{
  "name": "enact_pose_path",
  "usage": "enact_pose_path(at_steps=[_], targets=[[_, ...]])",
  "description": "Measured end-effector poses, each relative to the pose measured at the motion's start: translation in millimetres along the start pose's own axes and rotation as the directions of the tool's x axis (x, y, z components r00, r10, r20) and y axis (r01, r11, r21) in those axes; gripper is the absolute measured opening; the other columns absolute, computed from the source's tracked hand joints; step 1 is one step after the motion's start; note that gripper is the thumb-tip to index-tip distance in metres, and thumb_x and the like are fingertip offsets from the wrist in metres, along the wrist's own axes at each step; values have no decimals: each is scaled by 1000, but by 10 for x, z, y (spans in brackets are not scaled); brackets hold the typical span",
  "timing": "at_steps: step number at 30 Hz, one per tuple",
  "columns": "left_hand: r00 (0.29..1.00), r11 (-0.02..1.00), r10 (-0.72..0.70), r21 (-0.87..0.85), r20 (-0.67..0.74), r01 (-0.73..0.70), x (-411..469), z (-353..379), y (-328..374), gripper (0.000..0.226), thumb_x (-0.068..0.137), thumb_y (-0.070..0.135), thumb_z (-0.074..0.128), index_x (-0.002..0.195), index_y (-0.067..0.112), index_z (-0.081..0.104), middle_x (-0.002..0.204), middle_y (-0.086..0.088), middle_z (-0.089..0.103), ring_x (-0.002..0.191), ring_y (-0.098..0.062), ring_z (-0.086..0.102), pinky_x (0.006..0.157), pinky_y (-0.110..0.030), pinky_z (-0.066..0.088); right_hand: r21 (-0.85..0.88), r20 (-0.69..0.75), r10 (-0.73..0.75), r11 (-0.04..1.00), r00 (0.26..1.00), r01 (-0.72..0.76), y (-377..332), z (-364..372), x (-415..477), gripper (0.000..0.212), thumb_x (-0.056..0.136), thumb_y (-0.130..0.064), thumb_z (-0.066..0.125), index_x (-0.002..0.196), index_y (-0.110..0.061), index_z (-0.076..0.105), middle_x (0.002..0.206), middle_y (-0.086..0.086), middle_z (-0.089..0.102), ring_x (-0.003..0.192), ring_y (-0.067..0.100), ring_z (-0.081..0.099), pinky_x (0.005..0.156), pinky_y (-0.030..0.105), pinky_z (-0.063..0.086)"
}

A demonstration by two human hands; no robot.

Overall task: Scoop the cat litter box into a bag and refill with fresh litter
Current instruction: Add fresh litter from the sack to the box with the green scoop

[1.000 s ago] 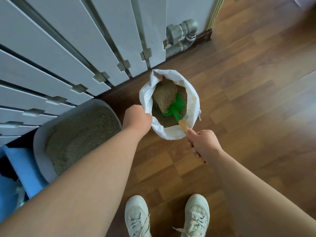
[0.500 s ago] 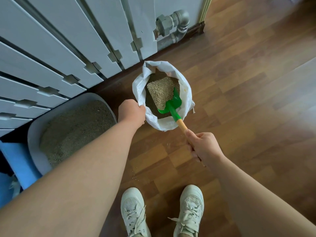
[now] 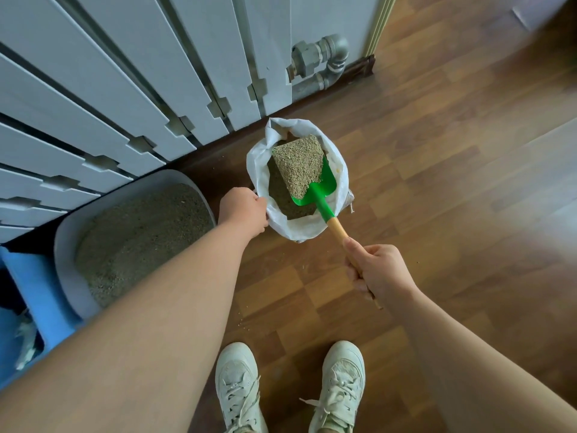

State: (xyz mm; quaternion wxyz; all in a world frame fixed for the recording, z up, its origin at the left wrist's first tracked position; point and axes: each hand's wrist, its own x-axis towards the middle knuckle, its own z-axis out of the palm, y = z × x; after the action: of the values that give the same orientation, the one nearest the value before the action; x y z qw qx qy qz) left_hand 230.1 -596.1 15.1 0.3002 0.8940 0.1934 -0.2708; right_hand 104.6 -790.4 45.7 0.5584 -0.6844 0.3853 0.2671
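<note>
Litter box point(image 3: 67, 245) lies left of the bag point(image 3: 259, 170), both before the radiator point(image 3: 125, 73).

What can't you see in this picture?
All in the head view:
- How deep the white bag is: its own rim hides the inside.
- The near side of the litter box: the left arm covers it.
- The blue thing at the left: cut off by the edge.
- The shovel handle's end: mostly hidden in the right hand.

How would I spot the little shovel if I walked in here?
Start at the white radiator along the wall; a white sack stands open on the wooden floor below it. The shovel pokes out of the sack, held by the right hand: bright green blade heaped with litter, wooden handle.
</note>
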Motion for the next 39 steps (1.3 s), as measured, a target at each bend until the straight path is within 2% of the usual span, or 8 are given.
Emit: enact_pose_path(at_steps=[7, 14, 22, 26, 31, 34, 37, 39], targets=[[998, 998, -49, -34, 27, 50, 2, -40, 23, 29, 99, 24, 49, 98, 3, 68, 78, -8, 71, 64, -16, 69, 70, -34, 61, -38, -4, -10, 999, 1000, 10, -28, -45, -55, 49, 93, -48, 55, 68, -7, 63, 59, 14, 51, 45, 22, 37, 37, 21, 30], [992, 997, 21, -79, 123, -11, -162, -166, -2, 32, 99, 28, 44, 93, 9, 70, 87, -6, 72, 86, -22, 68, 85, -43, 57, -73, -4, -61, 995, 998, 60, -169, -77, -174, 50, 92, -49, 55, 63, -9, 61, 57, 15, 50, 40, 21, 36, 38, 22, 29], [997, 967, -60, -245, 39, 68, -480, -556, -378, 25, 99, 22, 45, 100, 11, 67, 88, -1, 71, 81, -16, 68, 84, -40, 57, -164, 91, -124, 977, 988, 138, -458, 78, -425, 54, 93, -49, 55, 62, -5, 59, 51, 14, 45, 40, 21, 34, 38, 21, 28], [986, 947, -165, -279, -4, 157, -578, -797, -802, 26, 97, 21, 47, 80, 16, 66, 86, -4, 73, 85, -23, 69, 86, -43, 56, -182, 142, -109, 974, 984, 134, -534, 381, -495, 53, 92, -49, 58, 62, -5, 60, 53, 13, 48, 45, 24, 35, 41, 26, 30], [961, 901, -277, -353, -17, 253, -641, -954, -1403, 22, 96, 16, 48, 87, 8, 67, 85, -10, 70, 81, -29, 66, 74, -33, 51, -256, 200, -50, 961, 979, 101, -451, 960, -532, 46, 92, -47, 58, 68, -8, 62, 57, 9, 54, 41, 17, 36, 39, 23, 32], [959, 934, -278, -249, -63, 255, -670, -1000, -1783, 25, 88, 14, 50, 72, 5, 67, 83, -15, 72, 80, -34, 68, 69, -36, 54, -335, 209, -26, 937, 978, 97, -349, 1325, -488, 44, 92, -45, 58, 70, -8, 63, 53, 3, 54, 38, 14, 38, 37, 22, 33], [960, 958, -270, -124, -71, 260, -676, -1052, -2161, 26, 92, 13, 47, 83, 11, 71, 85, -10, 70, 64, -23, 58, 49, -24, 40, -442, 206, -45, 887, 977, 134, -255, 1772, -371, 43, 94, -42, 55, 67, -10, 61, 51, 4, 52, 34, 15, 38, 37, 19, 31], [960, 961, -266, -107, -86, 257, -548, -1014, -2458, 26, 94, 15, 48, 88, 10, 73, 88, -8, 71, 70, -23, 61, 53, -24, 39, -572, 221, -42, 803, 974, 164, -218, 2115, -217, 39, 97, -39, 51, 64, -17, 55, 51, 4, 51, 35, 15, 39, 39, 19, 32]])
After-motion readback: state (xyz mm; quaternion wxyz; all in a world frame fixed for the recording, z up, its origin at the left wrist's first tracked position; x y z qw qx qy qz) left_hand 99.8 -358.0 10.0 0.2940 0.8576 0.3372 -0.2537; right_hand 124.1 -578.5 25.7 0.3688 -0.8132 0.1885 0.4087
